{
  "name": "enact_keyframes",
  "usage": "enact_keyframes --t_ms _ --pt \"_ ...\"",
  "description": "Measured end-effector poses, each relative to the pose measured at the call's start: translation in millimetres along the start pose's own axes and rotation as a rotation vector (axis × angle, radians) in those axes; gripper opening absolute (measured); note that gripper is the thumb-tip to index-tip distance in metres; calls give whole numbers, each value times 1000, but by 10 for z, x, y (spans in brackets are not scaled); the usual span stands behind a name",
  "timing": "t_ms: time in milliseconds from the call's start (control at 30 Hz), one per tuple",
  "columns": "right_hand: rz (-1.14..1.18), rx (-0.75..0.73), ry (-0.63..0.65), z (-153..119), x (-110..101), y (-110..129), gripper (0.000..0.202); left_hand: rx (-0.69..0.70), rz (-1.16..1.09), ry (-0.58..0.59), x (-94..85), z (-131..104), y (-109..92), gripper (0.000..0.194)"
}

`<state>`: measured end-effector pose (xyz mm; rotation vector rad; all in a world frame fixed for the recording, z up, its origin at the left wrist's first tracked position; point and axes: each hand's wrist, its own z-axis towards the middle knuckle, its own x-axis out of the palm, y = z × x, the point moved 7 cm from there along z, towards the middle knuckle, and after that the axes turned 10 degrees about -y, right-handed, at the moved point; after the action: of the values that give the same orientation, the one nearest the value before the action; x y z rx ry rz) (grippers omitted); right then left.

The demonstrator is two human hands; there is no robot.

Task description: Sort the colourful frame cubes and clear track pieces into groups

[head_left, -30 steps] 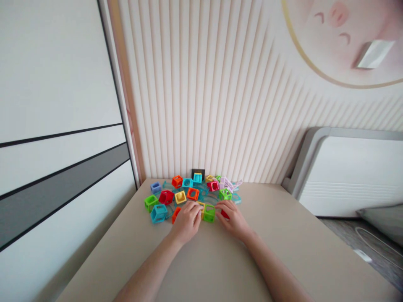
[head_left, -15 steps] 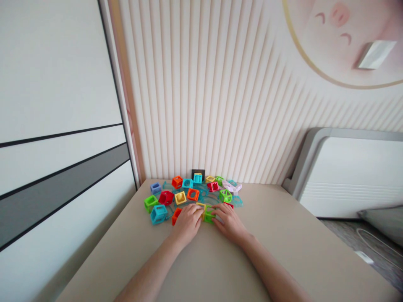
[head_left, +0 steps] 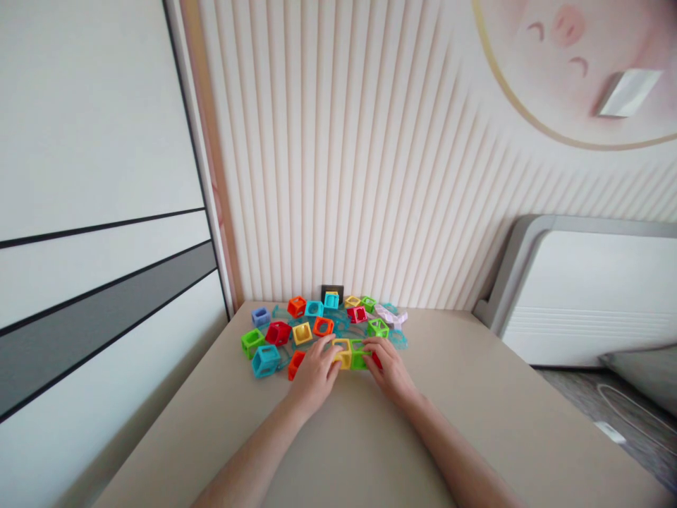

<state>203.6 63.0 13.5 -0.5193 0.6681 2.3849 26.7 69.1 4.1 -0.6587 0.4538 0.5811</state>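
A yellow open-frame cube block [head_left: 343,355] and a green one [head_left: 360,358] sit side by side, touching, between my hands. My left hand [head_left: 315,372] grips the yellow block at its left side, thumb in front and fingers over the top. With its fingers around the right end of the green block, my right hand [head_left: 390,368] closes in from the other side. A red piece [head_left: 377,360] shows between the right fingers; whether it is held or lies behind them I cannot tell. An orange cube block [head_left: 295,364] lies just left of my left hand, partly covered.
Several loose cube blocks lie behind and left, including a blue one [head_left: 266,360], a red one [head_left: 278,333] and a green one [head_left: 377,328]. Clear teal pieces [head_left: 398,339] and a lilac piece [head_left: 390,315] lie among them. The ribbed wall [head_left: 338,176] borders the table [head_left: 349,451].
The yellow and green blocks have shifted slightly right and tipped, showing more of their tops. My right hand has moved a little right, and red now shows between its fingers.
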Motion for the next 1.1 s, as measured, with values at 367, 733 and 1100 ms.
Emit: enact_keyframes --t_ms 367,733,1100 --pt "109 89 -112 4 -11 7 8 -249 -436 -135 -144 46 14 34" --pt "271 196 -162 -1 0 27 13 -546 -928 -30 25 1 89 47" --pt "401 401 -231 -60 21 -114 25 -655 -1186 -124 -54 50 155 46"
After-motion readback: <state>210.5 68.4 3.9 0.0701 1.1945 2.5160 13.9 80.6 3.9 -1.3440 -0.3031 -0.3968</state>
